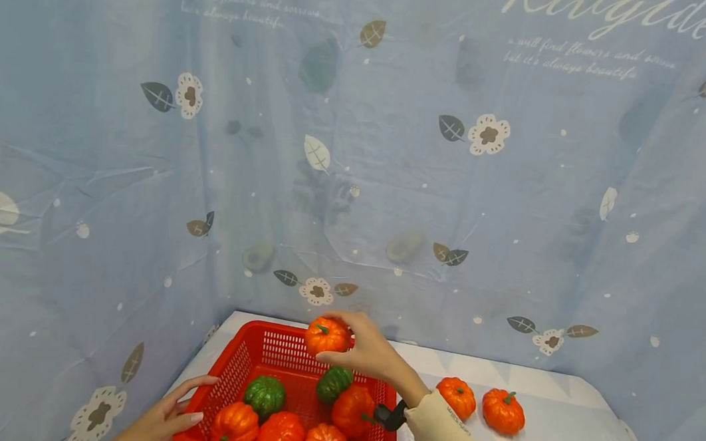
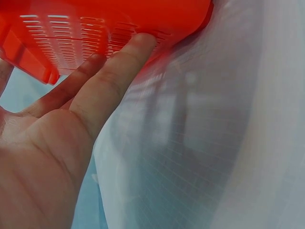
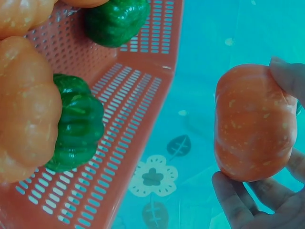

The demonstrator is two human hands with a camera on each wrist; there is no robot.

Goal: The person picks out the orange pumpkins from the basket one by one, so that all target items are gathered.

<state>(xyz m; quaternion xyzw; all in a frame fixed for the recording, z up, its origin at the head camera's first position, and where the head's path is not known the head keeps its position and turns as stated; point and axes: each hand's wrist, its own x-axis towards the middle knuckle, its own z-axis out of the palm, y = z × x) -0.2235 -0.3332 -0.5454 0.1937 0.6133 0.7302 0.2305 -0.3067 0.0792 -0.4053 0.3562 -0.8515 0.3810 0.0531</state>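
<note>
My right hand point(image 1: 366, 346) grips a small orange pumpkin point(image 1: 326, 337) with a green stem, thumb on one side and fingers on the other. It is held up over the far right of a red plastic basket point(image 1: 235, 347). In the right wrist view, the held pumpkin point(image 3: 255, 123) appears beside the slotted basket wall. My left hand point(image 1: 166, 416) is at the basket's left side. Its extended fingers point(image 2: 112, 76) touch the outer wall in the left wrist view. Inside the basket lie several orange pumpkins point(image 1: 235, 425) and two green ones, one left point(image 1: 264, 396), one right point(image 1: 334, 385).
Two more orange pumpkins, one nearer the basket point(image 1: 456, 398) and one farther right point(image 1: 503, 411), sit on the white-covered table point(image 1: 564, 411). A blue patterned curtain point(image 1: 384, 202) hangs behind and along both sides. A black strap point(image 1: 390, 416) circles the right wrist.
</note>
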